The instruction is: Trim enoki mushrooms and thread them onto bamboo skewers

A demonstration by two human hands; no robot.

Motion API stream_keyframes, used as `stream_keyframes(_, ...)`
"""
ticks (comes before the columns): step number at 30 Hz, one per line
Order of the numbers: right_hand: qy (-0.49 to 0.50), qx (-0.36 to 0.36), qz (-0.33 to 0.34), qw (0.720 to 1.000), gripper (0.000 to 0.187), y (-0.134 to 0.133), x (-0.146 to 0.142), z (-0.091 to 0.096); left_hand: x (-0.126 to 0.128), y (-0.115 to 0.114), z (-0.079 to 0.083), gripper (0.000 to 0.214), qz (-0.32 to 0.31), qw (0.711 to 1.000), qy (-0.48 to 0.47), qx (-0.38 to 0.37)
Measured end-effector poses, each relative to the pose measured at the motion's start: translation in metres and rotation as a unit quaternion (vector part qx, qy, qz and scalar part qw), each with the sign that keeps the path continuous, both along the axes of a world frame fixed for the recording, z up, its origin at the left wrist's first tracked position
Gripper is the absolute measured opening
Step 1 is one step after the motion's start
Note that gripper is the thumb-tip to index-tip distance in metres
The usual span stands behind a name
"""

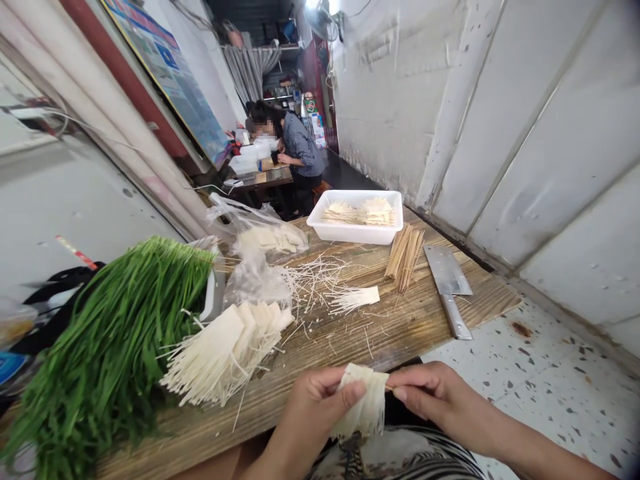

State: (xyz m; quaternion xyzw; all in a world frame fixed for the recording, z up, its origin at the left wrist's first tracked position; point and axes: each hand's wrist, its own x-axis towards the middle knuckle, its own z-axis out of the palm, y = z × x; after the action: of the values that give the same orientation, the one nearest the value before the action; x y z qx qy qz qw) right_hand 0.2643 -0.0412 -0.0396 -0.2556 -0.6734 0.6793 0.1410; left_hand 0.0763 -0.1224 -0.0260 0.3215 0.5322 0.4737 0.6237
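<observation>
My left hand (315, 407) and my right hand (435, 393) both pinch a small pale roll of tofu skin wrapped round enoki mushrooms (365, 400), held just in front of the wooden board's (400, 327) near edge, above my lap. A pile of cut tofu-skin strips and enoki (225, 350) lies on the board to the left. A smaller enoki bundle (353, 298) lies mid-board amid loose strands. Bamboo skewers (404, 253) rest beside a cleaver (449, 283).
A big bunch of green chives (115, 340) lies at the left. Plastic bags (255, 247) sit behind the pile. A white tray (357, 217) with finished rolls stands at the board's far end. Another person (295, 150) sits at a far table. White wall panels run along the right.
</observation>
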Motion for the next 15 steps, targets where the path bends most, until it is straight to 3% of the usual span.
stream_keyframes(3,0.013,-0.004,0.012,1.000,0.032,0.000,0.002,0.002,0.000,-0.002,0.000,0.031,0.014,1.000,-0.013,0.003)
stream_keyframes(8,0.013,-0.026,0.019,0.999,0.033,0.001,0.005,0.007,0.000,-0.007,-0.006,0.029,0.111,0.994,-0.016,-0.015)
stream_keyframes(15,0.003,-0.039,0.026,0.999,0.036,0.000,0.007,0.013,0.004,-0.010,-0.007,0.029,0.125,0.991,-0.046,-0.030)
